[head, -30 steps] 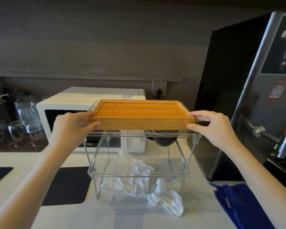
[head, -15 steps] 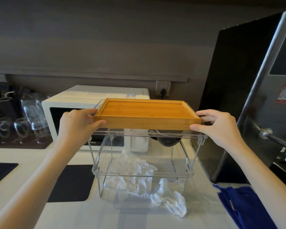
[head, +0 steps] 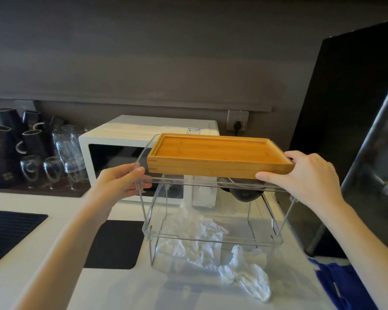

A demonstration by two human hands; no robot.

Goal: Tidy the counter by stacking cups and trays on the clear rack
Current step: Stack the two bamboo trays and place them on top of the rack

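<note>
A stack of bamboo trays (head: 215,156) lies flat on the top shelf of the clear rack (head: 202,183), which stands on the white counter. My right hand (head: 305,177) grips the trays' right end, thumb on the front edge and fingers behind. My left hand (head: 121,183) is off the trays and curls around the rack's top-left corner. A dark bowl (head: 244,195) hangs just under the top shelf. Glass cups (head: 70,153) and dark mugs (head: 0,148) stand on a tray at the far left.
A white microwave (head: 126,142) sits right behind the rack. A tall steel water boiler (head: 367,135) stands close on the right. Crumpled white paper (head: 244,278) lies in and before the rack. Black mats (head: 114,245) lie left, a blue cloth (head: 345,285) at the front right.
My left hand has let go of the trays' left end and now holds the rack's top-left corner. The trays rest a little further right on the shelf.
</note>
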